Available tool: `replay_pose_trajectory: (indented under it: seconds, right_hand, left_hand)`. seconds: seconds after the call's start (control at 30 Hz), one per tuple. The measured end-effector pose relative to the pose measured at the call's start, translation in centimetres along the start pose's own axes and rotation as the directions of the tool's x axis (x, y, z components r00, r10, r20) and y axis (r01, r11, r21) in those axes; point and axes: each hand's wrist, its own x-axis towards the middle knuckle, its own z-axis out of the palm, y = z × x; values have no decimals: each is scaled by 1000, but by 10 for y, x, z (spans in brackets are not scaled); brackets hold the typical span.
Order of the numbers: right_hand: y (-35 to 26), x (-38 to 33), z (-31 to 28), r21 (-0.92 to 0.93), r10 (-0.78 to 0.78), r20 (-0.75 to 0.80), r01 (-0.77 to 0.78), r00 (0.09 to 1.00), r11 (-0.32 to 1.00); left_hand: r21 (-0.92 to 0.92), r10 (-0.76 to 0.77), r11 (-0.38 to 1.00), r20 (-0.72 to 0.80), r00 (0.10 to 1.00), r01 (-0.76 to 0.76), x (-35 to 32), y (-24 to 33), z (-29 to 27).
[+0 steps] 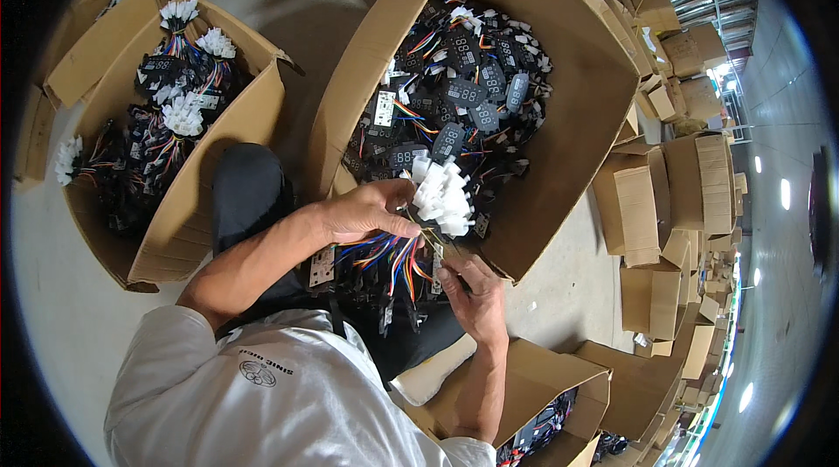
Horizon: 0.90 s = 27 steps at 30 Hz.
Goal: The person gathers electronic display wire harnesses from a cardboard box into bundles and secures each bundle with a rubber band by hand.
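Note:
A bundle of multicoloured wires (404, 259) is gathered over my lap, with a cluster of white plug connectors (443, 194) at its upper end. Small dark circuit boards (389, 311) hang from the lower ends of the wires. My left hand (374, 210) is closed round the neck of the bundle, just below the connectors. Beside it, my right hand (474, 294) pinches at a thin yellowish strand (432, 238) that runs to the bundle's neck. What exactly lies between the right fingertips is partly hidden.
Ahead, a large cardboard box (559, 109) holds loose display boards (468, 93) with wires. At left, another box (205, 161) contains tied bundles (182, 115). An open box (533, 371) with wired parts stands at lower right. Many cartons (651, 205) are stacked along the right.

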Motion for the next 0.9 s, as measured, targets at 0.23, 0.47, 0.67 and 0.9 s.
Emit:
replay_pose_trajectory:
  seconds: [0.23, 0.47, 0.67, 0.9]
  right_hand:
    - [-27, 3, 11, 78, -244, 26, 241, 969, 967]
    - [-88, 31, 38, 136, -178, 64, 168, 982, 976]
    - [53, -1, -50, 612, 212, 92, -223, 973, 759]
    - [34, -7, 3, 976, -11, -167, 164, 986, -145]
  left_hand:
    - [519, 284, 823, -25, 958, -231, 10, 0, 22]
    - [356, 145, 929, -111, 983, -97, 11, 16, 29]
    - [206, 138, 974, -190, 972, -98, -15, 29, 11]
    - [55, 241, 970, -149, 959, -235, 9, 5, 14]
